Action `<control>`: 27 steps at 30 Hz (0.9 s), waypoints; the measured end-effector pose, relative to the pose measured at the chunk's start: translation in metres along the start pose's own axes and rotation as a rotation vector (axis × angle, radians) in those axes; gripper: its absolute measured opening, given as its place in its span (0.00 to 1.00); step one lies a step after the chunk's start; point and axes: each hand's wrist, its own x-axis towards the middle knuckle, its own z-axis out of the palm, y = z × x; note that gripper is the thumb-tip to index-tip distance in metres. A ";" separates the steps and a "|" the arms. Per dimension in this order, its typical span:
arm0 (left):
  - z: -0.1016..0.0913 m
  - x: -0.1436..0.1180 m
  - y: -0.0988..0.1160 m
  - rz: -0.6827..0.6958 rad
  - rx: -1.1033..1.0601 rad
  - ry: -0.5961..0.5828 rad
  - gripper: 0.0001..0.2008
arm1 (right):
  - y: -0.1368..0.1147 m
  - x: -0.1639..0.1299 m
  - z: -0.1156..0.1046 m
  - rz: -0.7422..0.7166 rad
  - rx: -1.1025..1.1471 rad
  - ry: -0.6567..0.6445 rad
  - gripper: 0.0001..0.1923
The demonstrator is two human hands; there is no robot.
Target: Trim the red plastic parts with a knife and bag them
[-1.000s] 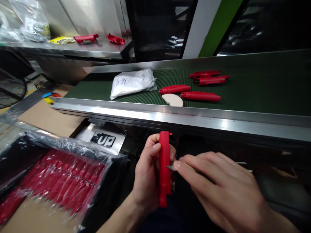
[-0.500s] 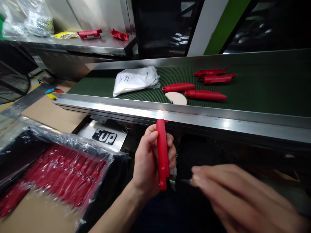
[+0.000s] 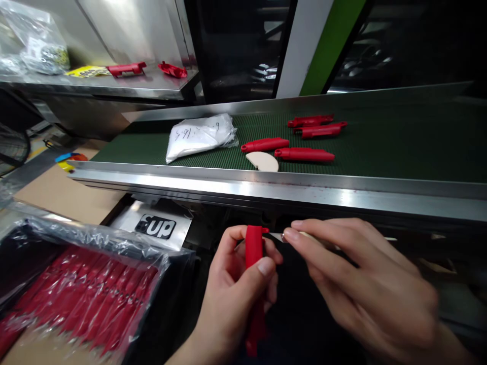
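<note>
Well to the left of the fingers of the person's left hand [image 3: 232, 296], a row of glossy red plastic pieces [image 3: 95, 289] lies beneath clear film, and beyond those fingers a white plastic packet with black handwriting [image 3: 200, 137] rests on a ribbed green belt [image 3: 133, 144]. The left fingers clamp a long, narrow red plastic part [image 3: 253, 246], roughly upright; just right of them, the right hand [image 3: 365, 274] pinches a small pointed metal blade [image 3: 277, 236], its tip near the part's top.
</note>
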 end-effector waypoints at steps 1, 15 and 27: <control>0.001 0.000 0.000 0.001 0.003 0.002 0.09 | 0.000 0.000 0.000 -0.005 0.001 0.006 0.26; 0.002 -0.002 0.000 0.003 0.120 0.025 0.09 | 0.005 -0.002 0.000 -0.042 -0.068 0.029 0.24; -0.005 0.000 -0.001 -0.167 -0.139 -0.211 0.07 | -0.001 0.000 0.006 0.033 0.095 0.062 0.20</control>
